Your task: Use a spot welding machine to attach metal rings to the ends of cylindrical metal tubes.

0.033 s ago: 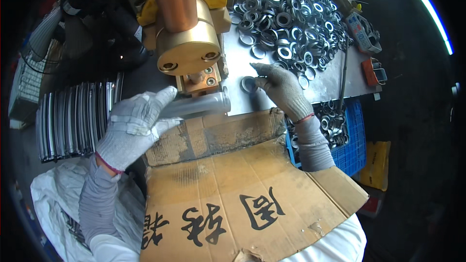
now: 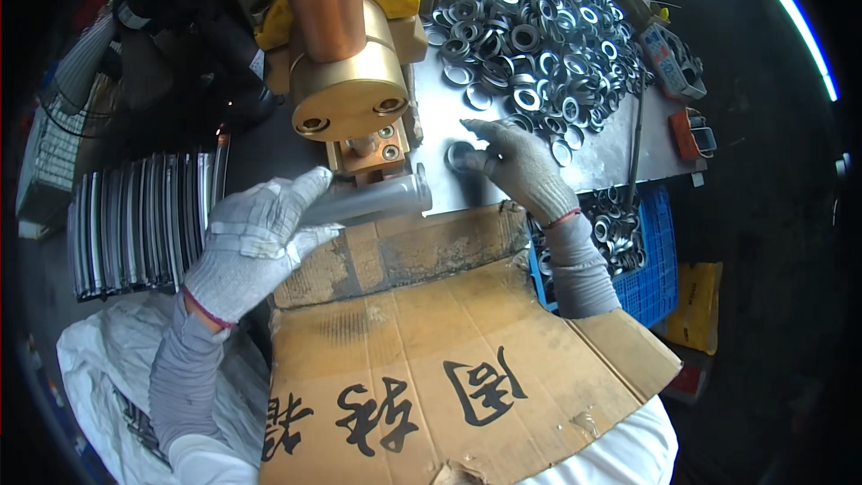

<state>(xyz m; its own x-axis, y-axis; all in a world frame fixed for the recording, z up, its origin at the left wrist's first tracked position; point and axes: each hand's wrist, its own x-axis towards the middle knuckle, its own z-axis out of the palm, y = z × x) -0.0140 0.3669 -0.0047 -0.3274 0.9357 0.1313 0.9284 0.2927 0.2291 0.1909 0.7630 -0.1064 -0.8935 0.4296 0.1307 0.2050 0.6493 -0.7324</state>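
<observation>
My left hand [image 2: 260, 224], in a whitish work glove, is closed around a metal tube [image 2: 368, 201] below the machine's copper block [image 2: 374, 154]. At the tube's right end is a wider ring-like rim [image 2: 422, 189]. My right hand [image 2: 516, 162], gloved too, rests low over the metal table with index finger and thumb apart. Its thumb touches a single loose metal ring [image 2: 457, 156] on the tabletop; the fingers are not closed around it.
A large heap of metal rings [image 2: 539, 45] covers the table's far right. Overhead stands the machine's brass head [image 2: 348, 94]. Rows of tubes [image 2: 135, 224] stand at left. A cardboard sheet [image 2: 404, 332] covers my lap, with a blue crate [image 2: 660, 251] of rings beside it.
My left hand and the tube have shifted slightly to the right. My right thumb has moved a little left, onto the loose ring.
</observation>
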